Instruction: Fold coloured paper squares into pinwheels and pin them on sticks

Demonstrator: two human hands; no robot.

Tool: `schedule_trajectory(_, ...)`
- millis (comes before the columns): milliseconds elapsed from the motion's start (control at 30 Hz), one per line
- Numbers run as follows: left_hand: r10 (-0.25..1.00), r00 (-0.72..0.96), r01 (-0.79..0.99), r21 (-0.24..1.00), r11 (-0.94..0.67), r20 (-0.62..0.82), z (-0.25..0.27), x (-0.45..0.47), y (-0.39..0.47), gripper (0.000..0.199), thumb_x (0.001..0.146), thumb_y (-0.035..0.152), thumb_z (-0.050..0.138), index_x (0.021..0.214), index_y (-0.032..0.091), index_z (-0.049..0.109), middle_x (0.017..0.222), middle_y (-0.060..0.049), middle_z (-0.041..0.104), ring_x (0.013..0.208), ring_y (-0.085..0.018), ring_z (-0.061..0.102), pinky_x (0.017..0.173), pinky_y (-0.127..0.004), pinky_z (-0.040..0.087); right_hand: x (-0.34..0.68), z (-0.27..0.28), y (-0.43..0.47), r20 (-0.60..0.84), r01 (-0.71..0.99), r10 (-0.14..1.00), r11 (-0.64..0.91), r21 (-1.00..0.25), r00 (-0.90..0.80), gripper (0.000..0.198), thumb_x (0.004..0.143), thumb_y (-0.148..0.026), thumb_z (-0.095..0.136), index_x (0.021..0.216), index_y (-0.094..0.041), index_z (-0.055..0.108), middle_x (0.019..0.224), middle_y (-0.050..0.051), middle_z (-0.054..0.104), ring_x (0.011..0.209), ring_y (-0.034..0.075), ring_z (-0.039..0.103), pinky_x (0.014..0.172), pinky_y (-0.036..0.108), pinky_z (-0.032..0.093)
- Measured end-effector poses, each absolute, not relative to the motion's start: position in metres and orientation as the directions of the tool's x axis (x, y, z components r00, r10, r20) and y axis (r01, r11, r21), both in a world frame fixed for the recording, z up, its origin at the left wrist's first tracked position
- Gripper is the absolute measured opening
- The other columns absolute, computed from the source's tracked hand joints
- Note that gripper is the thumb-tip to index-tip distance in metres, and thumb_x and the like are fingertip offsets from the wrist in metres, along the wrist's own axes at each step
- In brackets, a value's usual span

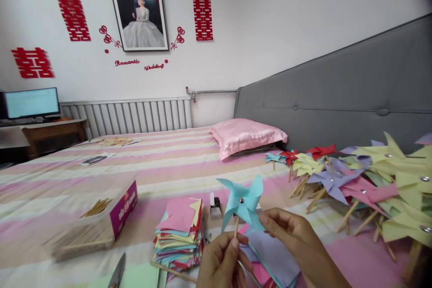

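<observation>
Blue pinwheel [243, 203], one, in left hand [221, 258], right hand [293, 230]; scissors [118, 272], seemingly one.

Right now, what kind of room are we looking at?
It looks like a bedroom, most likely in a home. You can see a big bed with a striped cover, a shiny pink pillow, and a grey padded headboard behind it.

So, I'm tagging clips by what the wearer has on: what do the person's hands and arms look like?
The left hand and right hand are bare, with no gloves or rings showing. No sleeve, watch or bracelet shows on the visible right wrist; the left arm falls below the frame.
</observation>
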State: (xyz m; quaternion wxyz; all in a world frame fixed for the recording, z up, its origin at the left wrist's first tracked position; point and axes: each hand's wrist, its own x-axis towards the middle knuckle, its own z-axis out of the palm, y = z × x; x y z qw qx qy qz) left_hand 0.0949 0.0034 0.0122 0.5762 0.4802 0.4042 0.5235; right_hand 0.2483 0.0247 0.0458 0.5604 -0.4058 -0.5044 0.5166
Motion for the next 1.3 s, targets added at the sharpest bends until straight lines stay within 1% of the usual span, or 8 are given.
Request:
schedule_trajectory(200, 0.993, 0.107, -0.232, 0.972, -0.026, 0.052, 0.012, 0.096, 0.003, 0.044, 0.069, 0.052, 0.058, 0.082, 0.010, 0.059, 0.050, 0.000, 0.061, 0.029, -0.003, 0.044, 0.031, -0.014, 0.027, 0.245, 0.039, 0.027, 0.170, -0.169, 0.984, 0.160, -0.973, -0.048, 0.026, 0.064, -0.038, 0.070, 0.059, -0.013, 0.065, 0.054, -0.001, 0.060, 0.055, 0.012, 0.053, 0.055, 0.021, 0.040)
schedule_trajectory(367, 0.991, 0.126, -0.211, 0.977, -0.015, 0.042, 0.010, 0.098, 0.003, 0.045, 0.069, 0.052, 0.058, 0.083, 0.010, 0.060, 0.052, -0.001, 0.062, 0.030, -0.004, 0.045, 0.031, -0.014, 0.028, 0.241, 0.038, 0.024, 0.185, -0.170, 0.980, 0.170, -0.971, -0.073, 0.023, 0.061, -0.036, 0.072, 0.061, -0.014, 0.066, 0.059, 0.001, 0.064, 0.060, 0.016, 0.059, 0.058, 0.024, 0.044)
schedule_trajectory(567, 0.979, 0.198, -0.143, 0.990, -0.023, 0.051, 0.014, 0.097, 0.002, 0.042, 0.074, 0.051, 0.052, 0.084, 0.010, 0.058, 0.051, -0.002, 0.062, 0.031, -0.004, 0.043, 0.033, -0.015, 0.028, 0.237, 0.038, 0.023, 0.180, -0.115, 0.967, 0.161, -0.980, -0.182, 0.025, 0.063, -0.038, 0.070, 0.064, -0.013, 0.066, 0.063, 0.005, 0.067, 0.064, 0.020, 0.062, 0.063, 0.029, 0.047)
schedule_trajectory(667, 0.985, 0.166, -0.119, 0.993, -0.024, 0.043, 0.018, 0.094, 0.001, 0.039, 0.076, 0.049, 0.051, 0.083, 0.011, 0.058, 0.054, -0.002, 0.063, 0.033, -0.004, 0.044, 0.035, -0.016, 0.028, 0.239, 0.039, 0.025, 0.193, -0.139, 0.976, 0.178, -0.974, -0.104, 0.029, 0.061, -0.040, 0.071, 0.074, -0.015, 0.064, 0.066, 0.004, 0.066, 0.063, 0.019, 0.061, 0.063, 0.030, 0.048)
schedule_trajectory(800, 0.993, 0.116, -0.098, 0.995, -0.017, 0.028, 0.019, 0.089, 0.001, 0.039, 0.076, 0.050, 0.051, 0.081, 0.011, 0.057, 0.055, -0.002, 0.062, 0.034, -0.004, 0.044, 0.035, -0.016, 0.027, 0.247, 0.046, 0.025, 0.242, -0.226, 0.966, 0.256, -0.940, 0.088, 0.041, 0.062, -0.039, 0.071, 0.095, -0.019, 0.056, 0.077, 0.003, 0.064, 0.066, 0.017, 0.060, 0.061, 0.026, 0.047)
schedule_trajectory(900, 0.993, 0.117, -0.093, 0.996, -0.003, 0.014, 0.016, 0.088, 0.002, 0.040, 0.075, 0.050, 0.051, 0.079, 0.011, 0.056, 0.053, -0.001, 0.061, 0.033, -0.004, 0.043, 0.035, -0.016, 0.028, 0.253, 0.051, 0.024, 0.244, -0.260, 0.947, 0.295, -0.920, 0.211, 0.042, 0.065, -0.040, 0.069, 0.100, -0.021, 0.055, 0.075, 0.000, 0.061, 0.062, 0.013, 0.055, 0.058, 0.022, 0.045)
schedule_trajectory(1100, 0.988, 0.154, -0.089, 0.996, 0.000, 0.014, 0.014, 0.090, 0.002, 0.040, 0.075, 0.050, 0.051, 0.079, 0.011, 0.057, 0.050, 0.000, 0.059, 0.032, -0.004, 0.041, 0.034, -0.017, 0.027, 0.258, 0.046, 0.028, 0.224, -0.183, 0.939, 0.276, -0.944, 0.259, 0.027, 0.065, -0.038, 0.070, 0.082, -0.019, 0.064, 0.059, -0.003, 0.056, 0.059, 0.013, 0.049, 0.055, 0.021, 0.043)
schedule_trajectory(1300, 0.991, 0.134, -0.135, 0.991, -0.008, 0.027, 0.015, 0.090, 0.002, 0.041, 0.073, 0.051, 0.054, 0.079, 0.011, 0.058, 0.050, 0.000, 0.059, 0.031, -0.004, 0.040, 0.034, -0.016, 0.026, 0.258, 0.045, 0.028, 0.192, -0.173, 0.966, 0.221, -0.960, 0.174, 0.024, 0.063, -0.036, 0.071, 0.077, -0.019, 0.063, 0.065, -0.001, 0.059, 0.061, 0.013, 0.051, 0.055, 0.021, 0.045)
